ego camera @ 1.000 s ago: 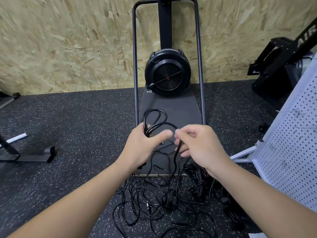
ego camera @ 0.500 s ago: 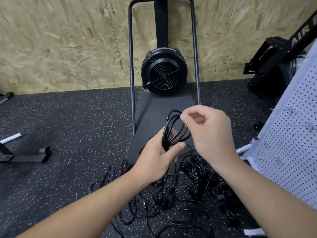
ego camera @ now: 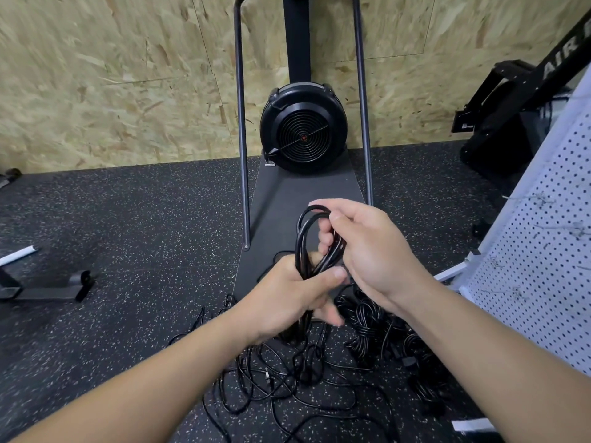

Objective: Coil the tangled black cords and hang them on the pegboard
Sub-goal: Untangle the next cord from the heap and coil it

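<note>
Gripping black cord loops (ego camera: 307, 241) in left hand (ego camera: 287, 298), pinching top loop with right hand (ego camera: 367, 247), above tangled cords (ego camera: 287, 378).

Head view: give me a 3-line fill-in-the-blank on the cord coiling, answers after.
1. The left hand grips the bottom of the ____ of black cord.
2. The right hand pinches the loops at their ____.
3. The white pegboard stands on the person's ____ side.
Answers: coil; top; right
</note>
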`<state>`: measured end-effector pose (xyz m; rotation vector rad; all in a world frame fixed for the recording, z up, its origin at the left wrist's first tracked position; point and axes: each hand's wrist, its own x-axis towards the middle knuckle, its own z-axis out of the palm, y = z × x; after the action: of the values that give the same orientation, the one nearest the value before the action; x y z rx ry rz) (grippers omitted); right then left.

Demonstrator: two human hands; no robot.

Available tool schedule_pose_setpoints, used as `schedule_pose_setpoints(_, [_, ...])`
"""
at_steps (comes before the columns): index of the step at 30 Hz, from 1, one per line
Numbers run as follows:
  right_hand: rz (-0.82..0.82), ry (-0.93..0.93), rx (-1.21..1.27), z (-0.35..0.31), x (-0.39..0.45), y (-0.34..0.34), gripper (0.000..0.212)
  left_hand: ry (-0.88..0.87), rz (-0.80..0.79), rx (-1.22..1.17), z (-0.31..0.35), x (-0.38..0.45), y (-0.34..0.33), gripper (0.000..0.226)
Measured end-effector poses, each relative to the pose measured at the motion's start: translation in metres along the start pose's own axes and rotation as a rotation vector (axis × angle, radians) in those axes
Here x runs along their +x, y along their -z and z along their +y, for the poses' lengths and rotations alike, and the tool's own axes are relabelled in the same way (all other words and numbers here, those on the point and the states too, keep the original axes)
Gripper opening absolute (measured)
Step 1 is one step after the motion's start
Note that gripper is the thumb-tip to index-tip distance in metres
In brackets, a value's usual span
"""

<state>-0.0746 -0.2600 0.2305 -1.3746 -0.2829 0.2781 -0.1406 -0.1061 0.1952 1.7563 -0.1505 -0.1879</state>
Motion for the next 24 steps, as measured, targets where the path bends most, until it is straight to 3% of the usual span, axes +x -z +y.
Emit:
schedule_pose_setpoints(2, [-0.006,-0.013,0.086,-0.001,0.001,-0.001,0.037,0.026,-0.055,-0.115,0.002,-0.002,0.002,0.043])
schedule_pose_setpoints(6, [0.007,-0.002,0.136,-0.007,0.001,-0.004,0.038,0.067,-0.142,-0.291,0.016,-0.008,0.007,0.026])
schedule_pose_setpoints(9, [0.051,0.046,0.057,-0.013,0.0,-0.007,0.035,0.043,-0.157,-0.258,0.014,-0.009,0.006,0.021])
schedule_pose_setpoints(14, [0.099,0.156,-0.345,-0.007,0.002,-0.006,0.036,-0.005,-0.102,-0.032,0.006,-0.006,0.008,0.036])
schedule_pose_setpoints(18, [0.07,0.147,-0.304,-0.007,0.0,0.0,0.036,-0.053,-0.06,0.121,0.007,-0.008,0.015,0.037])
schedule_pose_setpoints(24, [0.049,0.053,-0.15,0.009,-0.002,-0.001,0.031,-0.014,-0.01,-0.062,0.009,-0.007,0.007,0.035])
